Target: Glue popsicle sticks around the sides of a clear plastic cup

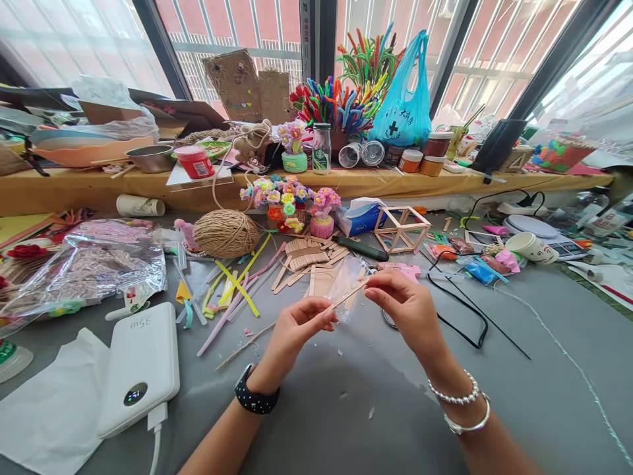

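A thin wooden stick (346, 297) is held between both hands above the grey table (346, 409). My left hand (297, 330) pinches its lower left end, and my right hand (408, 310) pinches its upper right end. A clear plastic wrapper (346, 277) lies just behind the stick. Beyond it rests a pile of flat wooden craft sticks (306, 257). A ball of twine (226, 233) sits further left, and a wooden stick frame (400, 229) stands behind my right hand.
A white power bank (138, 369) with its cable lies at front left on white paper (54, 409). Coloured strips (237, 284), pipe-cleaner flowers (291, 198), a tissue pack (361, 216) and a black cable (459, 310) crowd the middle. The wooden ledge (316, 181) holds jars and a blue bag (403, 105).
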Motion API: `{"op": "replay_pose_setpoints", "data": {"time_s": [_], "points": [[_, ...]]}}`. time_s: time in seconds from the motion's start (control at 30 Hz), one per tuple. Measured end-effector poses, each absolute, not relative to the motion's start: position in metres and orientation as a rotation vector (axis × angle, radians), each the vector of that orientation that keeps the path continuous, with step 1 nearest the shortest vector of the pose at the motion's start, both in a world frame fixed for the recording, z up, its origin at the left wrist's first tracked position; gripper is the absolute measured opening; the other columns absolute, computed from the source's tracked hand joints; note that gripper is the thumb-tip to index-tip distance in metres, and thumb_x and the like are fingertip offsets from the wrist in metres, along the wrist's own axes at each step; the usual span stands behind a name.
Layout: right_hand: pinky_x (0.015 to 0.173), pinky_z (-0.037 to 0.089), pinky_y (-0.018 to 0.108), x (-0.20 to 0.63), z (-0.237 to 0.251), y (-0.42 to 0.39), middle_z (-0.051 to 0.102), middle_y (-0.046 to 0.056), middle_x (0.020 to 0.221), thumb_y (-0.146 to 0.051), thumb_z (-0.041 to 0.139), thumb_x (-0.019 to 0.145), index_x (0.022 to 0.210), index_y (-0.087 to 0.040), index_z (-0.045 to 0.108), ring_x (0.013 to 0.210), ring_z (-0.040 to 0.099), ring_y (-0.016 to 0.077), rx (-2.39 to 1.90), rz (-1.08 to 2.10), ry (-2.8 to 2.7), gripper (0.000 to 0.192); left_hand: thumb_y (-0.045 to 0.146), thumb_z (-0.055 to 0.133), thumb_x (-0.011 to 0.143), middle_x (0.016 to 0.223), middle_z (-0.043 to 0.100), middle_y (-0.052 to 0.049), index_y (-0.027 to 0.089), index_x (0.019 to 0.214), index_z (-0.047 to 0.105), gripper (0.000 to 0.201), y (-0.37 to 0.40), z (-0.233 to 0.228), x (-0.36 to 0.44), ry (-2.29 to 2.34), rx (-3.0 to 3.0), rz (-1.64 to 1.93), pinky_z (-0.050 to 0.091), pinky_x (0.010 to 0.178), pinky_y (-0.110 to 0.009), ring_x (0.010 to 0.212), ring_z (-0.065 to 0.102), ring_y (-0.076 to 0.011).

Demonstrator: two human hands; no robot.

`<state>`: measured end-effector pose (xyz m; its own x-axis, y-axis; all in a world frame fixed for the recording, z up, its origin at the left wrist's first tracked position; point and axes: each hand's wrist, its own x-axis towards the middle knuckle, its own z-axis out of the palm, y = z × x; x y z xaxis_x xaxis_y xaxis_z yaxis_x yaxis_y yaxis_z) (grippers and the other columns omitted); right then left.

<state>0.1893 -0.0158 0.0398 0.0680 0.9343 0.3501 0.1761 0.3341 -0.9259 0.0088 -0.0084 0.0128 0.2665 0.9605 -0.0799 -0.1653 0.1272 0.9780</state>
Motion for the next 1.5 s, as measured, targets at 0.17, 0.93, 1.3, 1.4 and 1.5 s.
{"op": "replay_pose_setpoints", "data": {"time_s": [0.17,0.93,1.3,1.4,1.5], "points": [[0.065,0.051,0.028,0.1914,0.0403,-0.0147,0.065,0.004,0.079,-0.034,0.065,0.071,0.078,-0.022,0.069,0.076,0.06,0.0164,-1.085,0.793,-1.382,0.014,0.033,0.071,0.063,0.066,0.065,-0.002,0.015,0.073,0.065,0.022,-0.0098,0.0149,0.0098,0.959,1.124,1.007,0.047,0.062,-0.026,0.059,0.056,-0.0123],[0.062,0.048,0.025,0.1945,0.0409,-0.0145,0.063,0.001,0.073,-0.029,0.067,0.07,0.075,-0.023,0.069,0.07,0.057,0.0132,-1.057,0.802,-1.343,0.008,0.031,0.069,0.066,0.068,0.066,-0.001,0.015,0.075,0.066,0.018,-0.0092,0.0118,0.01,0.93,1.143,0.998,0.048,0.062,-0.024,0.059,0.057,-0.011],[0.061,0.048,0.023,0.1945,0.0407,-0.0146,0.063,0.0,0.072,-0.026,0.067,0.071,0.074,-0.024,0.069,0.07,0.056,0.0117,-1.025,0.811,-1.353,0.005,0.03,0.068,0.068,0.069,0.066,0.0,0.016,0.075,0.066,0.016,-0.009,0.013,0.0095,0.926,1.17,0.998,0.048,0.062,-0.023,0.06,0.057,-0.0104],[0.06,0.048,0.023,0.1946,0.0404,-0.0143,0.064,0.001,0.071,-0.027,0.068,0.07,0.073,-0.023,0.069,0.069,0.056,0.0121,-1.033,0.81,-1.349,0.005,0.031,0.069,0.066,0.068,0.066,-0.001,0.016,0.074,0.066,0.017,-0.0093,0.0143,0.0104,0.947,1.155,0.997,0.048,0.062,-0.023,0.059,0.057,-0.0111],[0.06,0.048,0.023,0.1945,0.0399,-0.0141,0.064,0.0,0.071,-0.026,0.068,0.07,0.073,-0.023,0.069,0.068,0.056,0.0116,-1.034,0.82,-1.336,0.005,0.031,0.069,0.065,0.066,0.066,-0.001,0.016,0.075,0.066,0.018,-0.0094,0.0147,0.0108,0.958,1.146,0.982,0.048,0.062,-0.024,0.059,0.057,-0.0112]]}}
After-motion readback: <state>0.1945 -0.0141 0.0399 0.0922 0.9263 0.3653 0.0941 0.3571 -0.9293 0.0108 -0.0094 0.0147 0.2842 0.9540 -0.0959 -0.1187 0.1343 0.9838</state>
